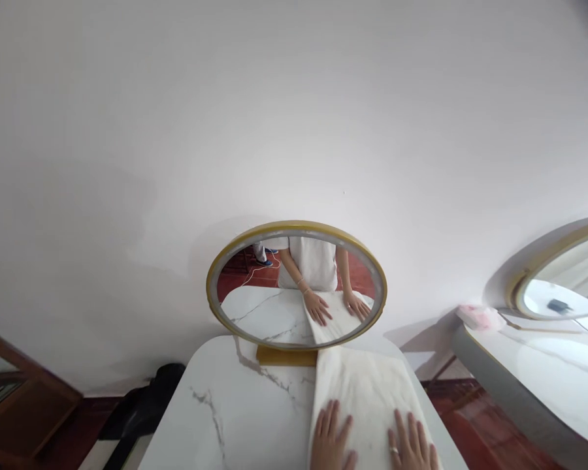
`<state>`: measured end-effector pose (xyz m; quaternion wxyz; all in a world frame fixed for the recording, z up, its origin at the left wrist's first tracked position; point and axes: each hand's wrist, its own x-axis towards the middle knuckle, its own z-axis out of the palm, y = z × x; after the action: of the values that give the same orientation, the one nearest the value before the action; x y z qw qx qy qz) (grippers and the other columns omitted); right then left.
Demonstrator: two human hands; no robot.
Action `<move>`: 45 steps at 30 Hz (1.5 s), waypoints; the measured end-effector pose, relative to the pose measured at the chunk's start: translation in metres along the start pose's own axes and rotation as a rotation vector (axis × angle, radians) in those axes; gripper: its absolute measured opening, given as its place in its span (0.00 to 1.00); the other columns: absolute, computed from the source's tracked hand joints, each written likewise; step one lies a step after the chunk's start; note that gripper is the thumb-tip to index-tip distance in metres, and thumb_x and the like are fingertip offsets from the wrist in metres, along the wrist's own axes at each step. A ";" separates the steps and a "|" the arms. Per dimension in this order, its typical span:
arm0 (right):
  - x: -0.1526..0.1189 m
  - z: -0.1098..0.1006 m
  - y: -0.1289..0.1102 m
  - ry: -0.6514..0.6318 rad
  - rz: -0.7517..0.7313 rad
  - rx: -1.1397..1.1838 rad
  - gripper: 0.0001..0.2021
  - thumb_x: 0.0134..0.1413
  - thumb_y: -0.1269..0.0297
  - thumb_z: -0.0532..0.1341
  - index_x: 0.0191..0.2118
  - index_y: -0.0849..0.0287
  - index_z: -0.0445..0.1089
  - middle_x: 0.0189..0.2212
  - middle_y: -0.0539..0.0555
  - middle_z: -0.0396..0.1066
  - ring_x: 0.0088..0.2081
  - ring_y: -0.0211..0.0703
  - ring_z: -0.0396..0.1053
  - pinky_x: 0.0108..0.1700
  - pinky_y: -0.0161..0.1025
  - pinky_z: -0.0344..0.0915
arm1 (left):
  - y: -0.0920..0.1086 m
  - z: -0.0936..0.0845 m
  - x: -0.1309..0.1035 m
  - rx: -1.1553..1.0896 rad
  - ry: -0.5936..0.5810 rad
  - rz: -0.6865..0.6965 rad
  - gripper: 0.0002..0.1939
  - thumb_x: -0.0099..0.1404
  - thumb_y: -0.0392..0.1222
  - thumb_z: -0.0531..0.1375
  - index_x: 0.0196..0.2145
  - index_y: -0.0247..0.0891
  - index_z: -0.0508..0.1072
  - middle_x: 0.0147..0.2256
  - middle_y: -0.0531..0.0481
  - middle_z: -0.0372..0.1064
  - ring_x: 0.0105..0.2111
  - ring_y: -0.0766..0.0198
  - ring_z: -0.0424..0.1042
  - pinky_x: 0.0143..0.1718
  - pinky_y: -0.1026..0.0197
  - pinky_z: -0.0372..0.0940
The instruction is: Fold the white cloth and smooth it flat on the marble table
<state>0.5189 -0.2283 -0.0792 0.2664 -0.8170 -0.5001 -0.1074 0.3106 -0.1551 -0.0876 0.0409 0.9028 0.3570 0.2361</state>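
A white cloth (367, 385) lies spread over the right part of a marble-patterned table (255, 418), its far end reaching the foot of a round gold-framed mirror (296, 225). My left hand (330, 437) rests flat on the cloth near its left edge, fingers spread. Near the right edge of the cloth, my right hand (411, 444) lies flat too, with a ring on one finger. Both hands press on the cloth without gripping it. The mirror reflects the hands, the cloth and a white shirt.
To the right stands a second white table (549, 365) with a pink and white packet (480, 318) and another round mirror (568, 261). A black object (147, 405) and a wooden piece of furniture (34, 405) are at the left. A wall rises behind.
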 end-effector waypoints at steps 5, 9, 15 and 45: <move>-0.004 -0.012 -0.009 -0.083 0.027 -0.102 0.36 0.58 0.44 0.35 0.60 0.60 0.60 0.61 0.60 0.56 0.64 0.56 0.49 0.60 0.58 0.49 | 0.000 -0.029 0.005 -0.065 -0.085 -0.170 0.28 0.65 0.55 0.52 0.62 0.50 0.58 0.63 0.48 0.55 0.60 0.51 0.58 0.58 0.45 0.60; 0.015 -0.018 -0.008 -0.064 0.041 -0.113 0.36 0.58 0.41 0.35 0.56 0.59 0.65 0.54 0.62 0.63 0.55 0.57 0.59 0.58 0.57 0.53 | -0.010 -0.033 0.054 -0.058 -0.038 -0.208 0.28 0.66 0.44 0.53 0.63 0.43 0.56 0.66 0.46 0.44 0.65 0.50 0.47 0.61 0.45 0.55; 0.028 -0.016 -0.022 -0.007 0.047 -0.200 0.39 0.57 0.37 0.34 0.58 0.55 0.64 0.45 0.63 0.64 0.47 0.59 0.62 0.55 0.64 0.52 | -0.026 -0.033 0.064 -0.067 0.026 -0.198 0.34 0.64 0.45 0.56 0.65 0.43 0.50 0.68 0.49 0.32 0.67 0.50 0.37 0.63 0.44 0.51; -0.076 0.017 -0.324 -0.506 -0.446 -0.063 0.30 0.63 0.50 0.41 0.67 0.53 0.45 0.69 0.54 0.37 0.68 0.56 0.22 0.61 0.67 0.24 | -0.179 -0.202 -0.124 0.119 -0.038 -0.603 0.23 0.66 0.41 0.53 0.58 0.40 0.60 0.67 0.46 0.40 0.67 0.53 0.38 0.64 0.46 0.46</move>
<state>0.1982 -0.1608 -0.0209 0.0781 -0.6959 -0.7133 0.0278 0.0278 -0.1238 -0.0019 0.0627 0.7612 0.6214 0.1750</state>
